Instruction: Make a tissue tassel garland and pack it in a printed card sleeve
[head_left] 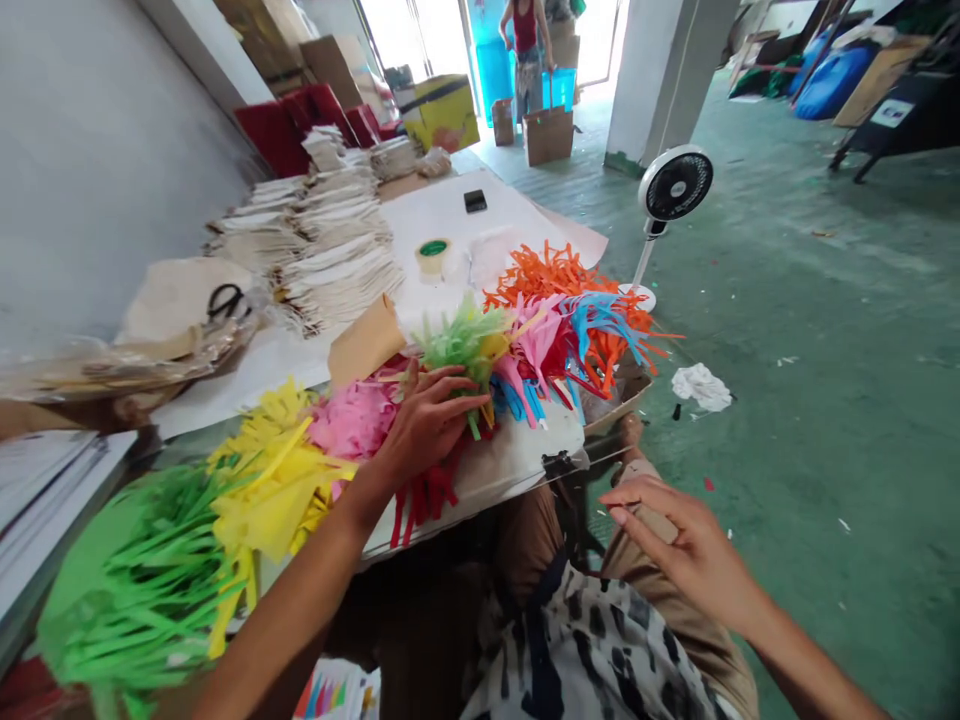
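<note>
Spreading the fingers of my left hand [431, 415], I lay them over the light green fringe [459, 338] on the desk [536, 450]. A pink bunch [349, 418] lies just left of that hand, a yellow bunch [274, 500] beside my forearm, and orange fringe [547, 275] ahead and to its right. My right hand [694, 535] hovers near my trouser leg [626, 575], thumb and fingers bent close; I cannot tell whether they pinch anything.

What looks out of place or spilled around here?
A crumpled white wad lies on the green floor, near the fan, with small scraps scattered about. It looks like dropped litter, since the colourful fringed strips by the left hand are gathered on the table.
</note>
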